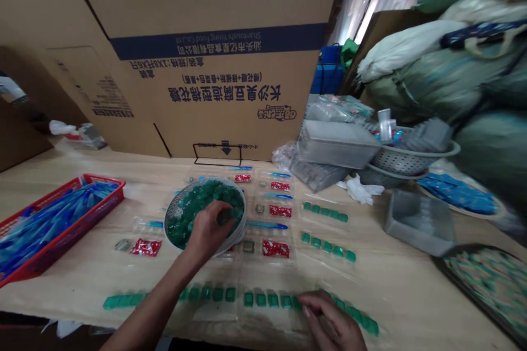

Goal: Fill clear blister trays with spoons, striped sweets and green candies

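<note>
My left hand (pixel 212 227) reaches over a round white basket (pixel 244 214) filled with small translucent green blocks (pixel 189 205). Its fingers are curled in among the blocks, and whatever lies between the fingertips is hidden. Near the table's front edge, my right hand (pixel 329 321) has thumb and fingers drawn together at the end of a row of green blocks (pixel 273 300), gripping one. More blocks (pixel 362 321) run in a line just past that hand. Clear plastic trays under and behind the basket hold red packets (pixel 275 249) and blue sticks (pixel 267 225).
A red basket (pixel 117 192) of blue pieces stands at left. Behind, a large cardboard box (pixel 197 120) blocks the back. Two short rows of green blocks (pixel 327 247) lie right of centre. Clear containers (pixel 420 222), a grey basket (pixel 405 160) and a dark tray (pixel 442 269) fill the right.
</note>
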`<state>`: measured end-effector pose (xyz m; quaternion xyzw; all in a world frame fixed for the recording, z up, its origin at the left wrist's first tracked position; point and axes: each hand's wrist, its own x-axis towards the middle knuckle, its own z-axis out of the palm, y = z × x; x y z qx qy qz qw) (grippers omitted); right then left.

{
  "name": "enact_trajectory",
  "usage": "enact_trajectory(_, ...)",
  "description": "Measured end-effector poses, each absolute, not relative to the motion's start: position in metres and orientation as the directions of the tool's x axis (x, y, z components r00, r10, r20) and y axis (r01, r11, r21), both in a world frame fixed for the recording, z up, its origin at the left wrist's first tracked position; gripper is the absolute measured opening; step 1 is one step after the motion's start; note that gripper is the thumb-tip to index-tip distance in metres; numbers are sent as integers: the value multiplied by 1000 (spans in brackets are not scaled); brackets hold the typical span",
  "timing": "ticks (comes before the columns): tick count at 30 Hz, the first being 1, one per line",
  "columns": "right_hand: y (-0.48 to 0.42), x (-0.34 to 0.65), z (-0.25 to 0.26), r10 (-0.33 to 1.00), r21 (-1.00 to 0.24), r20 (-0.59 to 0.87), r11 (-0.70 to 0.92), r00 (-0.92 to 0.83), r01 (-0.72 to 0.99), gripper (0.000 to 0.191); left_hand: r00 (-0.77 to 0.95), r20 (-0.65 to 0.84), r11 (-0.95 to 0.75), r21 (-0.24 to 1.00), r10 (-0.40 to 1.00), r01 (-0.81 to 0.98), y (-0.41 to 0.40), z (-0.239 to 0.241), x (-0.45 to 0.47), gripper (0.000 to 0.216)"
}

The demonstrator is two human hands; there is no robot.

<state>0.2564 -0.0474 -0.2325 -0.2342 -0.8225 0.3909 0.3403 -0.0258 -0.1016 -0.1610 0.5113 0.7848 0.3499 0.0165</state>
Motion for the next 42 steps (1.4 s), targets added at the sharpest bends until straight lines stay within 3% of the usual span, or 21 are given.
enact_trajectory(3,-56,243,-221,723,-873,306,473,-619,121,18,-457,223,88,820,861,565,-102,-169,8,12)
enact_trajectory(8,-61,231,-219,741,-928,247,366,-625,67,19,-649,136,20,974,749,227,-94,-169,2,19)
enact_trajectory(13,-54,206,-215,795,-992,114,118,-596,-33,33,-460,-93,25,988,883,-151,-104,-160,10,28)
enact_trajectory(15,-51,192,-207,777,-991,124,63,-617,-120,39,-357,-132,40,966,925,-255,-108,-159,25,28)
enact_trajectory(17,-49,182,-199,757,-985,151,62,-636,-160,32,-288,-141,41,944,947,-328,-112,-158,38,27)
enact_trajectory(21,-50,179,-196,763,-982,149,40,-628,-184,18,-219,-174,76,915,960,-396,-117,-161,46,26)
enact_trajectory(27,-54,185,-203,799,-973,100,-46,-593,-226,21,-141,-319,196,816,937,-545,-114,-173,44,26)
enact_trajectory(33,-58,184,-200,744,-985,170,122,-646,-118,7,-175,-334,220,856,926,-467,-123,-174,42,22)
enact_trajectory(36,-63,176,-199,755,-984,170,166,-634,-66,3,-344,-194,113,964,919,-241,-138,-171,44,14)
enact_trajectory(39,-69,163,-191,790,-992,127,113,-600,-61,4,-568,-20,3,1000,823,-31,-151,-165,47,6)
enact_trajectory(42,-76,153,-170,713,-984,54,-81,-699,-158,7,-640,-62,-71,981,766,-180,-160,-155,45,7)
